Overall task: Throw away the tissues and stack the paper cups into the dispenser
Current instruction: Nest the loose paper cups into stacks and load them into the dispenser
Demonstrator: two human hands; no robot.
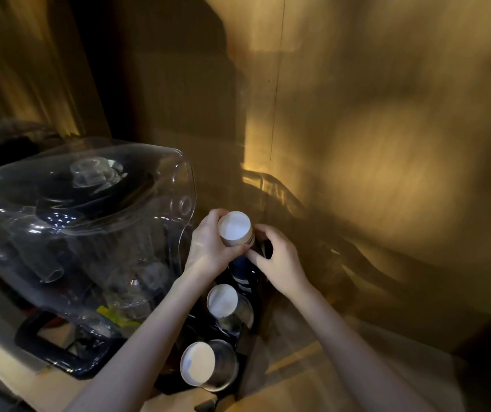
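Cups [235, 230], gripped upside down by the left hand [208, 248] while the right hand [277, 260] pinches the dark dispenser [242, 273], could jam if pushed in tilted.

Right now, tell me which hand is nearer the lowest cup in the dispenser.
Left. The left hand grips the top cup, well above the lowest cup, and its forearm passes right beside that cup. The right hand sits above too, but farther off to the right.

Dim amber light, deep shadows, motion blur, edges warped.
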